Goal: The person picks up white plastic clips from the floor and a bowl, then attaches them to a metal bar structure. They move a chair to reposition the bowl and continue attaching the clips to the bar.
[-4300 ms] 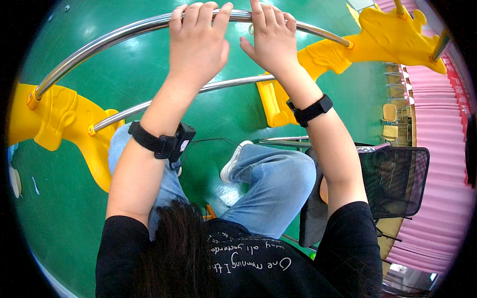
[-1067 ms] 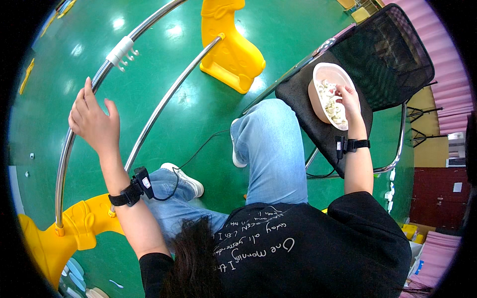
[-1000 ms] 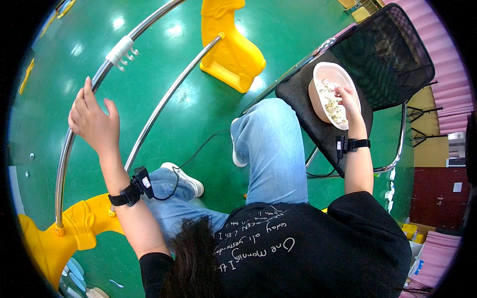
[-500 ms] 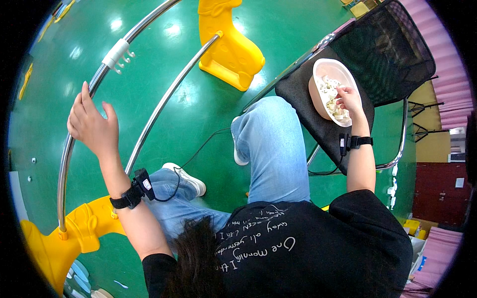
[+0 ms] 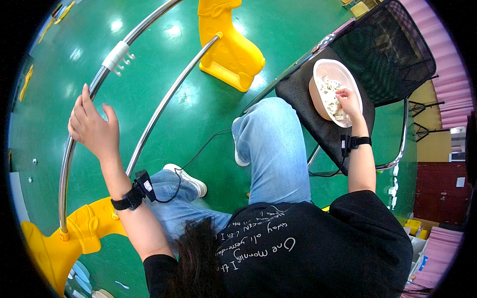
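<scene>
My left hand (image 5: 93, 121) lies on the curved metal rail (image 5: 65, 174) at the left, fingers stretched and thumb apart. Beyond its fingertips, a white clip-on hook rack (image 5: 117, 55) with several hooks sits around the same rail. At the right, a pale pink oval basin (image 5: 318, 102) rests on the black chair seat, holding many small white pieces (image 5: 329, 92) too small to name surely. My right hand (image 5: 350, 102) reaches into the basin with fingertips drawn together at the pieces. What the fingers pinch, if anything, is hidden.
A second metal bar (image 5: 169, 102) runs beside the rail. Yellow plastic supports stand ahead (image 5: 231, 54) and at lower left (image 5: 82, 228). The black mesh chair (image 5: 387, 54) is at my right. A cable (image 5: 198, 144) crosses between my legs from the left wrist strap (image 5: 130, 197).
My right hand has shifted slightly in the basin, its fingers closing together at the white pieces. The left hand stays in place on the rail.
</scene>
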A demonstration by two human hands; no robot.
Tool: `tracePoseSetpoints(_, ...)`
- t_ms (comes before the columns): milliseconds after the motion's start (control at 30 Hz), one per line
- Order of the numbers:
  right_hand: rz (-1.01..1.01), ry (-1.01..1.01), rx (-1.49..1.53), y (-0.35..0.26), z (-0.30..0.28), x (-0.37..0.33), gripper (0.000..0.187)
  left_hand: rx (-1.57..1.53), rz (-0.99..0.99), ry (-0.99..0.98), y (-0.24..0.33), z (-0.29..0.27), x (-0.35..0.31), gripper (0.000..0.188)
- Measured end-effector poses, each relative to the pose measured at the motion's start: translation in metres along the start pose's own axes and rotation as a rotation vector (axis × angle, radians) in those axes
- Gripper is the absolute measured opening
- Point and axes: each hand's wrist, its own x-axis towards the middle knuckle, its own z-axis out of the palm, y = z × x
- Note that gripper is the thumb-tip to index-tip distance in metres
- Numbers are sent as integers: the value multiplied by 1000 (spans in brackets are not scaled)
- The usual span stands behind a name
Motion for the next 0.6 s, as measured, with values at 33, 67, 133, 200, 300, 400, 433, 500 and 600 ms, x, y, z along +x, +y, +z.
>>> tracePoseSetpoints(33,-52,20,-31,-13,2,-9,13,7,-1,-4,-1,0,-1,55)
tracePoseSetpoints(67,-104,40,-62,-21,4,-14,13,13,1,-3,-2,0,-1,55)
tracePoseSetpoints(133,-292,161,-329,-19,-1,-18,14,15,3,3,-2,0,-1,55)
tracePoseSetpoints(200,-419,233,-427,-20,-4,-17,16,4,1,1,-1,0,0,56)
tracePoseSetpoints(300,-467,169,-314,-28,-4,-20,19,1,-1,-2,0,-1,0,56)
tracePoseSetpoints(400,-388,-39,-277,-55,-2,-35,23,14,-6,-7,-2,-2,-1,56)
tracePoseSetpoints(433,-347,-73,-320,-57,-2,-36,23,17,-8,-8,-2,-2,-1,56)
tracePoseSetpoints(500,-294,-121,-378,-60,-5,-36,24,11,-3,-11,-1,-1,-1,56)
tracePoseSetpoints(600,-361,-111,-173,-33,0,-22,25,-10,-6,-11,1,-1,1,57)
